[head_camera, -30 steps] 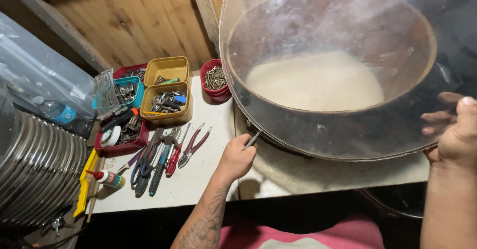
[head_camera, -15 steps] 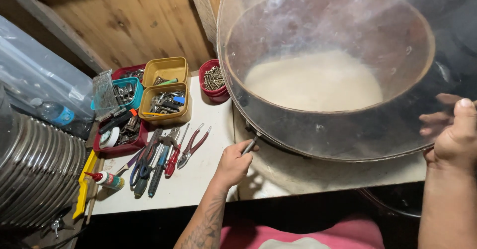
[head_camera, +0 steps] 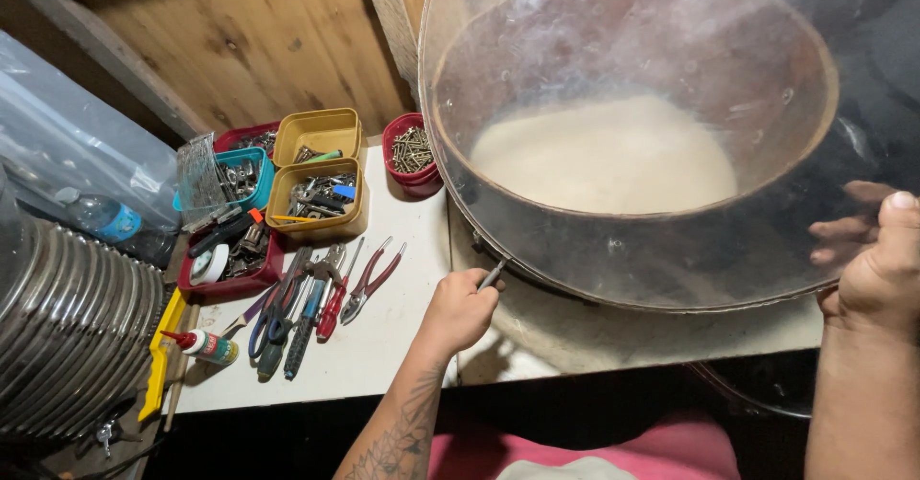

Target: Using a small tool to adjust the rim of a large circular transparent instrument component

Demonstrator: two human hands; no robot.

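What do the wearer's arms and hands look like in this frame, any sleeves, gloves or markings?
Both are bare: no gloves, no sleeves in view, no watch or rings visible. The left forearm carries a dark line tattoo running up toward the wrist; the left hand is unmarked. The right hand and forearm show no markings.
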